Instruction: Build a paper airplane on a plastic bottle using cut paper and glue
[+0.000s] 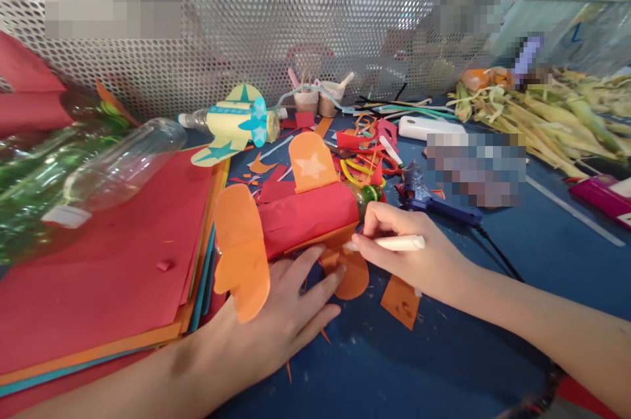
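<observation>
A green bottle wrapped in red paper (308, 215) lies on its side before me, with orange paper shapes attached. One upright orange wing (312, 162) bears a pale star. At the bottle's left end stands an orange tail piece (241, 251). My left hand (296, 300) is spread flat, its fingertips on the lower orange wing (352, 277). My right hand (409, 241) pinches a white marker (401, 243), whose tip is close to that wing; whether it touches, I cannot tell. A square orange paper scrap (401, 300) lies below my right hand.
Coloured paper sheets (113, 261) are stacked left, with clear and green bottles (125, 162) on them. A blue glue gun (444, 202) with a cord lies right. Behind are paper scraps, a yellow bottle rocket (231, 120), two cups (330, 100) and corn husks (552, 116).
</observation>
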`<state>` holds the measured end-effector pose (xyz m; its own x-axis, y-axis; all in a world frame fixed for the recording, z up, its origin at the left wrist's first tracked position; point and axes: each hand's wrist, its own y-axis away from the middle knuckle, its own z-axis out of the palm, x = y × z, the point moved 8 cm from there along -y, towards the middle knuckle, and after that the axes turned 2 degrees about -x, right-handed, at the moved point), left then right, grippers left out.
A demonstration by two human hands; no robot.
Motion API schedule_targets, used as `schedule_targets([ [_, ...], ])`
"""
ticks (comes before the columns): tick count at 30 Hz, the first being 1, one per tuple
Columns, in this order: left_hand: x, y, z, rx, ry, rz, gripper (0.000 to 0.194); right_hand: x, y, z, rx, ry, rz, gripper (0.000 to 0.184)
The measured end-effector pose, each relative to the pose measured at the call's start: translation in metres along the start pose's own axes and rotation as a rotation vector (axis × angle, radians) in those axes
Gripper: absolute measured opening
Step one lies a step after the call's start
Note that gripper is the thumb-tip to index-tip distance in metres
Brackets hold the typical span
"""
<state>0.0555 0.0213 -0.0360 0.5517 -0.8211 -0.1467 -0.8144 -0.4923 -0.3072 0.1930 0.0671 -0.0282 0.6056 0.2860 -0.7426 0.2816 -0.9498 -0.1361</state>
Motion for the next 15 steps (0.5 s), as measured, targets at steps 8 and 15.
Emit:
schedule_targets([
  [8,0.001,-0.0005,-0.0046,0.018,-0.027,0.029,0.033,-0.0009,-0.0011,-0.0088,0.027,0.062,0.004,0.023],
  [15,0.0029,-0.0029,-0.0043,-0.005,0.02,0.026,0.031,-0.0017,-0.0012,-0.0069,0.004,0.057,0.013,0.023],
])
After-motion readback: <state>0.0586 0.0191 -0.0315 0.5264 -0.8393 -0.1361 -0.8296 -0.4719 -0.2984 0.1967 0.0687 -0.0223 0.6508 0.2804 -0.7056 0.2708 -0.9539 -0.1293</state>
